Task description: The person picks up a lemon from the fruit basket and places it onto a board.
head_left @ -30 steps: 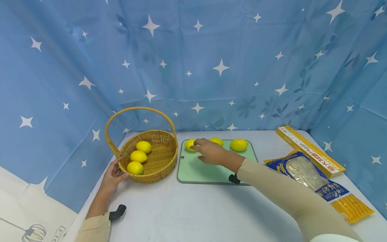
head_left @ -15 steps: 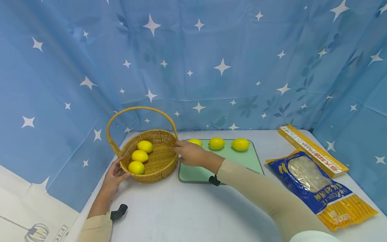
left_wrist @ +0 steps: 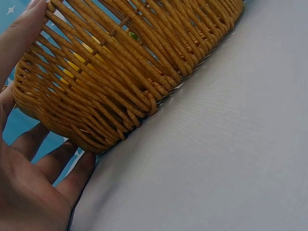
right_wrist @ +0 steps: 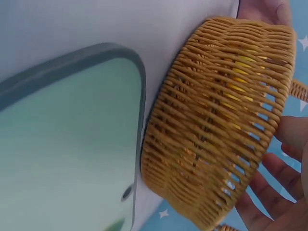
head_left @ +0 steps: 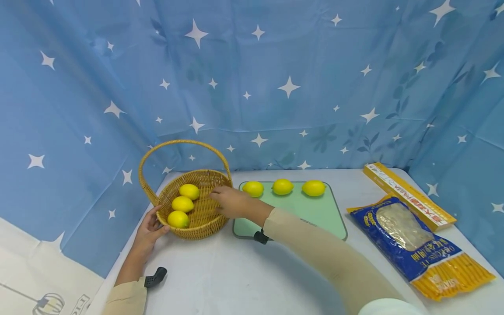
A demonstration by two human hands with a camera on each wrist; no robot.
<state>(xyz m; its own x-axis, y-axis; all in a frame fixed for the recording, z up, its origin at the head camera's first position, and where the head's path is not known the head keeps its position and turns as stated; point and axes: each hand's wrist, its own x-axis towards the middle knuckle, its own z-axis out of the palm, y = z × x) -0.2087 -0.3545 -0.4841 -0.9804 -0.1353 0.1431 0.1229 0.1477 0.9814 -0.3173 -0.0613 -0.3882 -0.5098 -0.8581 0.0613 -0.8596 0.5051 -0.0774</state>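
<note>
A round wicker basket (head_left: 204, 210) with a tall arched handle stands at the left of the table. Three lemons (head_left: 182, 204) lie in a row along its left side. My left hand (head_left: 148, 229) holds that side, thumb at the rim and fingers against the outer weave (left_wrist: 110, 72), as the left wrist view shows. Over the basket's right rim reaches my right hand (head_left: 238, 203), its fingers above the inside and nothing seen in them. The right wrist view has this hand (right_wrist: 279, 187) beyond the rim, fingers apart and loosely bent.
A pale green cutting board (head_left: 295, 214) lies just right of the basket, with three lemons (head_left: 282, 187) lined up near its far edge. Farther right are a blue and yellow pasta bag (head_left: 417, 245) and a long pasta box (head_left: 409, 194). A star-patterned blue curtain (head_left: 252, 87) closes the back.
My right hand has moved left, from above the leftmost lemon on the board to over the basket's right side. The left hand stays on the basket, and the lemons keep their places.
</note>
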